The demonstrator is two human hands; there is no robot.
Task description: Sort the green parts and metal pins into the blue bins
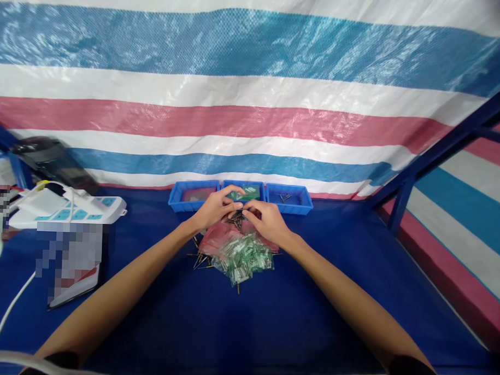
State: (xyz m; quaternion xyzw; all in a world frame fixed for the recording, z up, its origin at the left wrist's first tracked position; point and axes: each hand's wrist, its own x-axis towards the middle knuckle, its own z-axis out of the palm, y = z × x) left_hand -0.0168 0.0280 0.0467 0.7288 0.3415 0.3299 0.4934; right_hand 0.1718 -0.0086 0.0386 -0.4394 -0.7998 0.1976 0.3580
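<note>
Both hands meet over the pile at the front edge of the middle bin. My left hand (217, 208) has its fingers bent, thumb and index close together at a small dark item. Facing it, my right hand (266, 216) is closed, its fingertips at the same spot; what they pinch is too small to name. Below them lie dark metal pins (235, 220), pinkish plastic bags (215, 237) and a heap of small green-printed clear bags (245, 258) with metal pieces inside. Several long thin pins (202, 259) stick out at the heap's left side.
Three blue bins stand behind: the left bin (174, 200) with pinkish bags, the middle bin (263, 194) with green bags, the right bin (290, 209) with a few pins. Left are a power strip (91, 209), a dark bottle (56, 161) and a blurred flat object (79, 258). Blue frame bars rise at right.
</note>
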